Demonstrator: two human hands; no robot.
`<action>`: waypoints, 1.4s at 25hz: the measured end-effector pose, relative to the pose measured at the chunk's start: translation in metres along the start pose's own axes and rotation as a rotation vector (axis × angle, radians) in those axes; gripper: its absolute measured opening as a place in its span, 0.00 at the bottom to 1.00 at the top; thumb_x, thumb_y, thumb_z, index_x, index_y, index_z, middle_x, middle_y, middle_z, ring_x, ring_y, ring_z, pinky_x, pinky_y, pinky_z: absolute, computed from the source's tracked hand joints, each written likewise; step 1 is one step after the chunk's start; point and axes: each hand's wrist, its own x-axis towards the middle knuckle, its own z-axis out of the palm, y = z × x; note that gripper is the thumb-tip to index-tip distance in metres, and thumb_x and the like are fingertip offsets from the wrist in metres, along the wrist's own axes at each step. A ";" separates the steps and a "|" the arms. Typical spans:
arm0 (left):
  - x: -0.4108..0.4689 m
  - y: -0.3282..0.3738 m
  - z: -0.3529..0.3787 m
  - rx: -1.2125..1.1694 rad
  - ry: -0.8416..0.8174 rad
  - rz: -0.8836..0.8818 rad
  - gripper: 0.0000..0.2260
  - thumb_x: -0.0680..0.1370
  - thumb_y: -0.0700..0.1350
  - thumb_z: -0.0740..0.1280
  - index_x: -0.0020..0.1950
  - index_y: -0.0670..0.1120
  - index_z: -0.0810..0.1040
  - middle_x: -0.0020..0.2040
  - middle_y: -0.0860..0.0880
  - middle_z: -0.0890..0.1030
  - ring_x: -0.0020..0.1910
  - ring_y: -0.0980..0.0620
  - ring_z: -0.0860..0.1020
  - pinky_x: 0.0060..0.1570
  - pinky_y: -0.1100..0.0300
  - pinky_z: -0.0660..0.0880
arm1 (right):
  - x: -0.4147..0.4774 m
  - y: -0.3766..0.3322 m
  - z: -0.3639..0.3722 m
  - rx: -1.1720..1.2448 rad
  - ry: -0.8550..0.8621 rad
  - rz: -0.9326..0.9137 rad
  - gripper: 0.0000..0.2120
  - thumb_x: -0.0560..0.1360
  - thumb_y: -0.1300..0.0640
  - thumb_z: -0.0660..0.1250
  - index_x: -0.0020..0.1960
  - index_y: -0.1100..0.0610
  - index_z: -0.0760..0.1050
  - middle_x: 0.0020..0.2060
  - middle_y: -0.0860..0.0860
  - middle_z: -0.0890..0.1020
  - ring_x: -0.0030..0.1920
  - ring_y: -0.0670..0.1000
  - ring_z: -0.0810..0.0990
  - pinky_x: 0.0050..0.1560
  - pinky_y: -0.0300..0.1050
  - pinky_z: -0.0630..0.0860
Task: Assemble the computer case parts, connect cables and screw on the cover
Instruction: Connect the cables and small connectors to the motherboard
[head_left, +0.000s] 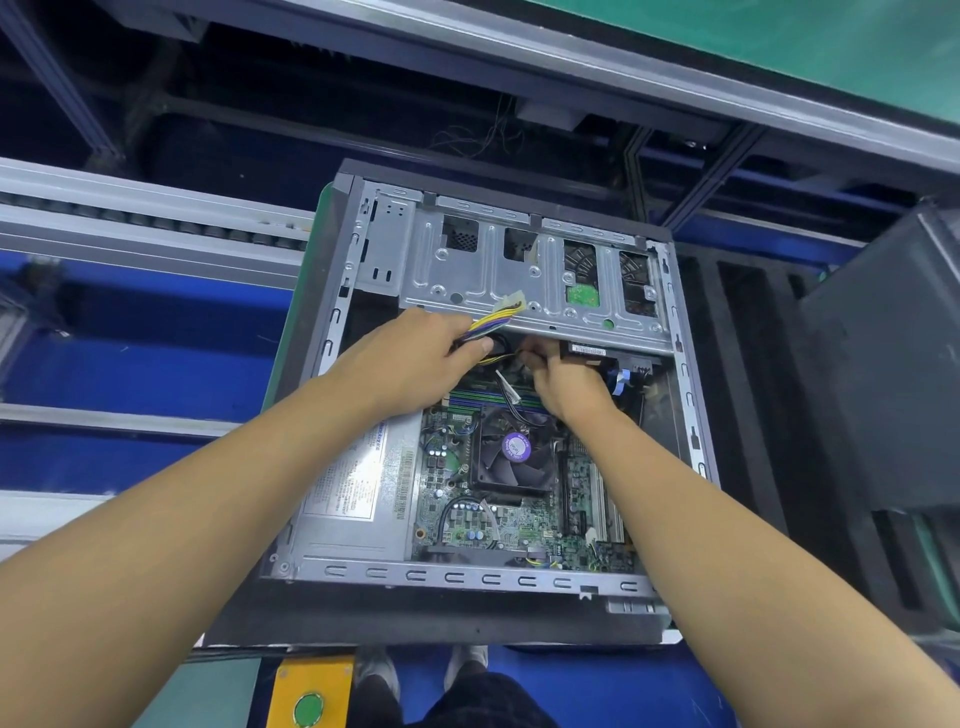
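Forearms (208, 493) span the open computer case (467, 577), left hand (415, 358) gripping the cable bundle (488, 327), right hand (566, 384) pinching a wire (503, 357): cable-connecting step, next needs a squarely seated plug.

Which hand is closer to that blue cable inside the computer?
The right. The right hand sits just left of the blue cable, close beside it; the left hand is farther left, gripping the coloured wires.
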 end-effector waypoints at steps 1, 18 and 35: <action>0.000 0.000 0.000 0.002 -0.002 0.001 0.16 0.81 0.60 0.57 0.41 0.52 0.72 0.30 0.50 0.76 0.30 0.50 0.75 0.32 0.56 0.73 | 0.000 0.000 0.000 0.006 0.008 0.001 0.19 0.86 0.54 0.53 0.76 0.50 0.64 0.53 0.63 0.82 0.49 0.65 0.83 0.42 0.49 0.69; 0.000 0.001 0.000 0.012 -0.016 -0.029 0.17 0.81 0.61 0.57 0.47 0.50 0.77 0.30 0.50 0.75 0.30 0.51 0.75 0.30 0.57 0.69 | -0.005 -0.007 -0.002 0.037 0.029 0.066 0.19 0.87 0.49 0.54 0.74 0.56 0.67 0.51 0.63 0.81 0.54 0.65 0.81 0.41 0.46 0.64; -0.001 0.002 0.001 0.030 -0.019 -0.043 0.18 0.81 0.61 0.56 0.50 0.50 0.78 0.31 0.50 0.76 0.29 0.51 0.75 0.28 0.58 0.66 | -0.005 -0.014 -0.008 0.092 -0.057 0.099 0.15 0.86 0.55 0.55 0.72 0.54 0.68 0.51 0.56 0.80 0.46 0.56 0.77 0.41 0.41 0.64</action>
